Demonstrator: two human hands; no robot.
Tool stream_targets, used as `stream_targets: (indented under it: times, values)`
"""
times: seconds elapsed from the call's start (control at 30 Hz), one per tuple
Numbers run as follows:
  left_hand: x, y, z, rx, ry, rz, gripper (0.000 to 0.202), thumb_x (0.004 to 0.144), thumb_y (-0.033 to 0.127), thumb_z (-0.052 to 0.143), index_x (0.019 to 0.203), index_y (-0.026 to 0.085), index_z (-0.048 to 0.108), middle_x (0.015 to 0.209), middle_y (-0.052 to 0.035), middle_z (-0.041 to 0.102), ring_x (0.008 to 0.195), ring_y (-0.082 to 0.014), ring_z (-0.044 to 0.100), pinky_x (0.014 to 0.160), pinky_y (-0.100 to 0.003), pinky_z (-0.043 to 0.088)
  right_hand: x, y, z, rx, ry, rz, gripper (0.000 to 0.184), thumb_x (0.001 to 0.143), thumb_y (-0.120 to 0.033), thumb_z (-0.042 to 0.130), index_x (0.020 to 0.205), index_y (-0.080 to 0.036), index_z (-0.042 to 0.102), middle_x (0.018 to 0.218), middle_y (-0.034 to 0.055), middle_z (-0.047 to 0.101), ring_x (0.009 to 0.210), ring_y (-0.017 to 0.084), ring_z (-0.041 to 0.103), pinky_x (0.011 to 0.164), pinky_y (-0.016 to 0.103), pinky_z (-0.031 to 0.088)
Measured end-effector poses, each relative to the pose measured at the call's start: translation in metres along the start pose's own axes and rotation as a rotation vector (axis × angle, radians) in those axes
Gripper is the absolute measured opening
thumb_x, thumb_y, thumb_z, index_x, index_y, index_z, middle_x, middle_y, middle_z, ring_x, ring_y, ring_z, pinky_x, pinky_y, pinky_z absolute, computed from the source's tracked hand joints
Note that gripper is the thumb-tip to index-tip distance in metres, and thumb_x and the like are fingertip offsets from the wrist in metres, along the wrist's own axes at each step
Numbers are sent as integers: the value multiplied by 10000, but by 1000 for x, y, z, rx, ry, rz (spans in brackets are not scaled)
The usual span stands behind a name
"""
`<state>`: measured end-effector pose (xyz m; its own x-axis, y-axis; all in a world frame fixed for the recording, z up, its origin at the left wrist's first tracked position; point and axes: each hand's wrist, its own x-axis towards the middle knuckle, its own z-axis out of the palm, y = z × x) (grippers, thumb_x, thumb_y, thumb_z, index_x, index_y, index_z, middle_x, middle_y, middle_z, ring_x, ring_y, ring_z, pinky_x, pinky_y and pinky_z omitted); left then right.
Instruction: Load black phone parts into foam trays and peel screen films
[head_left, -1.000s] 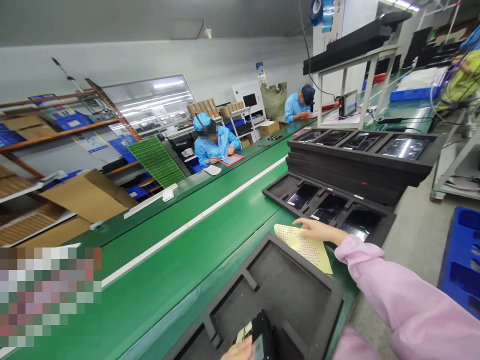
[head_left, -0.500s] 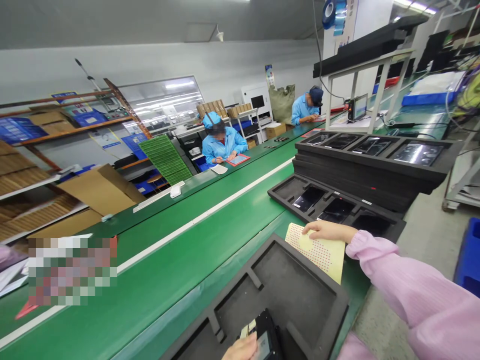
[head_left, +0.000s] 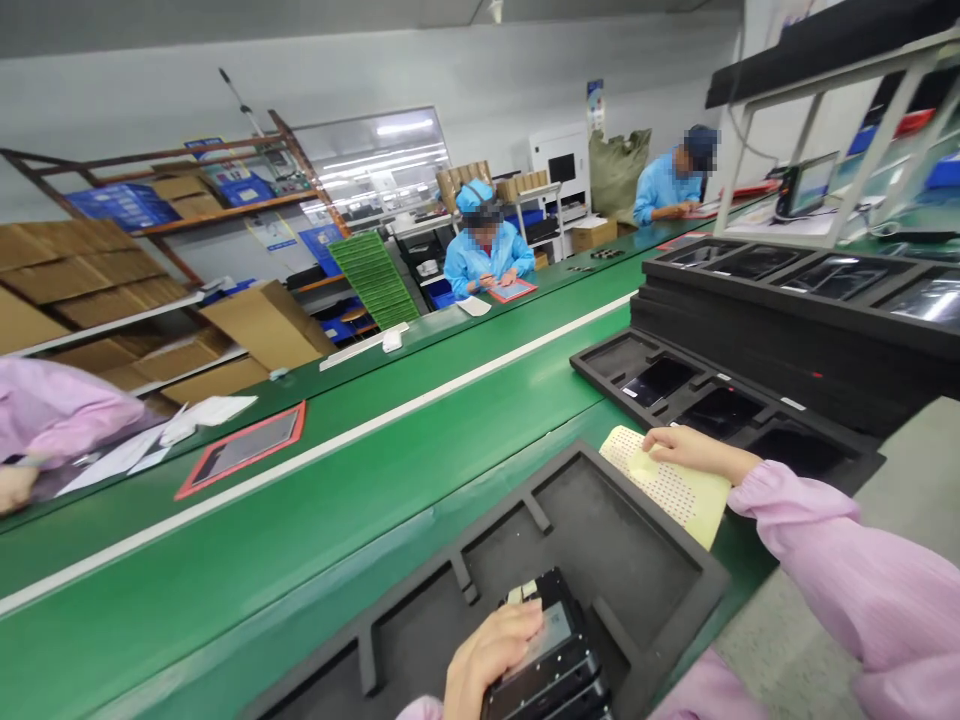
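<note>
In the head view my left hand (head_left: 495,650) rests over black electronic devices (head_left: 559,640), seemingly stacked, its fingers wrapped across the top one. That one has a silver-grey panel and pale tape at one end. Beneath lies a black foam tray (head_left: 600,530) with recessed compartments. My right hand (head_left: 701,450) is at the far edge of the tray, on a yellow sheet (head_left: 675,490) covered with rows of small red dots. Its fingers are curled and closed at the sheet's upper part; whether a dot is pinched between them is too small to see.
Beyond the sheet, another foam tray (head_left: 611,360) holds dark screens, beside a tall stack of black trays (head_left: 750,335). A green conveyor belt (head_left: 360,480) crosses the view, carrying a red-framed panel (head_left: 247,450). Two co-workers in blue (head_left: 487,260) sit opposite; a pink-sleeved person (head_left: 60,410) is at left.
The view has shifted, so more of my left hand and the devices shows. A red-framed panel and a pink-sleeved person now show clearly at left. My right hand stays on the yellow sheet.
</note>
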<state>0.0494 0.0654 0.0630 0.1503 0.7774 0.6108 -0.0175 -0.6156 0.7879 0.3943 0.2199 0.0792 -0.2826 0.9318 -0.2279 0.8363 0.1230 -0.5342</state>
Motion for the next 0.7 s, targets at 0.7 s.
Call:
stream_targets:
  times: [0.7]
  values:
    - [23,23,1,264,-158,270,339,843,443,525,1066,190,490,875,-111,688,877,-207,687,813,-311,550,-2,-3,9,-43,216,74,119,741,-176,508,671,-229,589,734,23,663,740,231,630,745,311,461]
